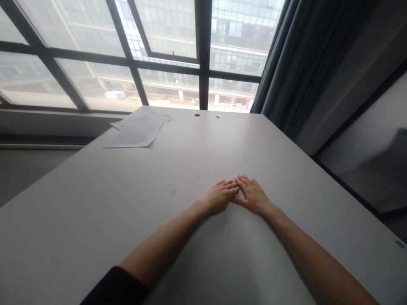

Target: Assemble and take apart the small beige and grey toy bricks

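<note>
Meeting hands: left hand (222, 195) and right hand (253, 196) touch at the fingers, on the white table (178, 241), nearer its right edge than its left and well apart from the far edge.
Left fingers: almost straight, close together, palm down; whether they have hold of anything underneath, I cannot tell.
Right fingers: loosely extended, thumb apart from them and reaching toward the left hand; a grip beneath them cannot be made out either.
Papers (136, 131): overlapping sheets at the far left corner, one tip apparently jutting past the left edge.
Far edge: two small openings (197, 115) near its middle; window (171, 25) beyond.
Far right corner: dark curtain (286, 67) just beyond.
</note>
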{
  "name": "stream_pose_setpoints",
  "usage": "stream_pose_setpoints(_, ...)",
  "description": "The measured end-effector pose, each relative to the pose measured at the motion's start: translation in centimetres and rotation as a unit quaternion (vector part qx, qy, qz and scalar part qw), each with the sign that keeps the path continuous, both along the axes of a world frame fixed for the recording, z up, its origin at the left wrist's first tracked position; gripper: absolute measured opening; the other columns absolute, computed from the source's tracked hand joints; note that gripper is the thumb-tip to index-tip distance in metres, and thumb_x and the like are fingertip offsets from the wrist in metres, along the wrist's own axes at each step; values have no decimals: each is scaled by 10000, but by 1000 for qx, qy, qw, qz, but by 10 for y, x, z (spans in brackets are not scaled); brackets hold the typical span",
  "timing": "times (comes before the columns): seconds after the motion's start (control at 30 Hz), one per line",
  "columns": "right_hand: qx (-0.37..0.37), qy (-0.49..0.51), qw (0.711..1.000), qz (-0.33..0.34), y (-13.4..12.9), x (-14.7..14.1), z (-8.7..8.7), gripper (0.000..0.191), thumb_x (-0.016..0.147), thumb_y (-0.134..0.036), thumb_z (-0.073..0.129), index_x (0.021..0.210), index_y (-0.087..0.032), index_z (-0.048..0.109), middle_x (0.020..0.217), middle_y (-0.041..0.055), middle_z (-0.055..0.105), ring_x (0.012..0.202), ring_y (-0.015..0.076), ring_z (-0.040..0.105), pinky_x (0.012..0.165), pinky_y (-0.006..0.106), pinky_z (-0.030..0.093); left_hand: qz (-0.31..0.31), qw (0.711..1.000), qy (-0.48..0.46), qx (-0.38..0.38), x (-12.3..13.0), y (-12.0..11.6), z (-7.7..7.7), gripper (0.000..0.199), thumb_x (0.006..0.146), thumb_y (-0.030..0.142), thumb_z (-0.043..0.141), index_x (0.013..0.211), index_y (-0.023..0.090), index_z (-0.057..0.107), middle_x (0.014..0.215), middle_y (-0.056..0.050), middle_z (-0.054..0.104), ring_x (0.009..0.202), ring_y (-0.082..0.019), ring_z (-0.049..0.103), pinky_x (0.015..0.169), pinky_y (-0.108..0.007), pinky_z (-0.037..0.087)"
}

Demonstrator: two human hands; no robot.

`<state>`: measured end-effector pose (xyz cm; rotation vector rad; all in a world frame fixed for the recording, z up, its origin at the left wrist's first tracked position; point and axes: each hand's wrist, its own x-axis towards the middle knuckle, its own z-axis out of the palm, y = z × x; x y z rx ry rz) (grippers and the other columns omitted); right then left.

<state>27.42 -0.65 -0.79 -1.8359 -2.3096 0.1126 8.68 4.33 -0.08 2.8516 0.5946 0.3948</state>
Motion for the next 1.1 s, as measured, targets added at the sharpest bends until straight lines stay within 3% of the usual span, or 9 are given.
stream_pose_setpoints(0.1,2,45,990,134,17,-45,5,777,780,-624,565,1395,-182,395,1468,133,383,1382,267,294,1132,482,189,45,998,-33,-14,-53,-19,1,394,912,219,455,1306,225,465,1391,-79,481,1327,-186,382,1115,-384,297)
stream_pose_setpoints(0.2,-6,86,967,241,20,-94,9,806,765,-657,562,1370,-145,414,1452,162,400,1376,265,306,1136,463,194,129,991,-16,-19,-103,-48,2,446,926,226,419,1369,197,377,1446,-101,408,1353,-204,338,1129,-421,267)
stream_pose_setpoints(0.3,-21,110,945,307,12,-130,14,913,744,-715,528,1402,-106,357,1451,173,397,1381,272,294,1148,449,176,200,979,29,-6,-142,-76,2,521,924,288,429,1423,219,297,1506,-97,307,1389,-264,261,1128,-517,220)
stream_pose_setpoints(0.4,-46,122,930,344,-3,-142,18,1021,732,-747,501,1454,-72,244,1466,187,366,1382,272,292,1158,431,165,243,969,33,1,-170,-96,-1,585,934,348,403,1468,231,194,1521,-99,273,1395,-281,238,1132,-523,201)
stream_pose_setpoints(0.57,-82,108,933,334,-40,-124,20,1106,718,-797,431,1483,-55,138,1515,202,244,1412,289,208,1169,437,140,262,964,34,-16,-193,-101,-2,760,883,564,427,1489,226,120,1541,-118,211,1413,-309,177,1138,-510,187)
stream_pose_setpoints(0.67,-75,75,949,296,-66,-115,14,1124,712,-805,423,1485,-47,123,1540,211,123,1429,327,79,1167,480,115,219,973,77,-21,-185,-92,2,886,794,692,458,1488,244,137,1548,-109,189,1416,-348,142,1129,-564,129)
stream_pose_setpoints(0.8,-57,45,973,217,-84,-124,6,1146,695,-805,454,1478,-25,149,1537,241,86,1423,369,30,1151,521,140,175,979,96,-30,-165,-77,9,813,813,699,415,1473,276,201,1542,-70,228,1417,-336,151,1131,-552,131)
stream_pose_setpoints(0.93,-50,33,985,160,-66,-145,4,1000,762,-744,454,1487,-109,185,1550,199,89,1421,382,37,1129,570,137,227,971,76,-16,-164,-63,8,636,898,575,383,1434,241,308,1513,-74,304,1410,-313,194,1132,-513,181)
stream_pose_setpoints(1.1,-29,46,986,157,-17,-185,5,911,806,-731,387,1486,-153,199,1550,173,147,1424,353,94,1130,546,137,311,950,31,3,-200,-50,-1,437,951,410,343,1310,181,437,1470,-101,378,1379,-256,292,1124,-472,250)
